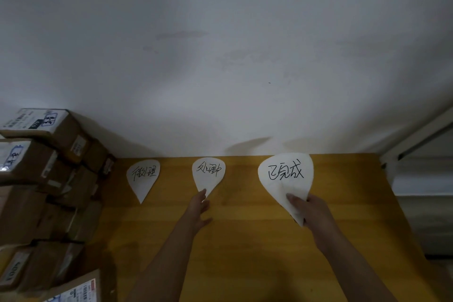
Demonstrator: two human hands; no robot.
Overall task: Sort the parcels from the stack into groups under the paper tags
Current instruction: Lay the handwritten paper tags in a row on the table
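Head view: the right tag is pinched by the right hand, the middle tag touched by straight fingers of the left hand; parcels are stacked left. Tags could be skewed by a tug.

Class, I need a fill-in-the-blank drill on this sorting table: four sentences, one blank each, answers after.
The white teardrop-shaped paper tags on the yellow wooden table number ___.
The right hand grips the tag farthest ___.
The left hand touches the ___ tag.
The brown cardboard parcels are stacked on the ___.
Answers: three; right; middle; left.
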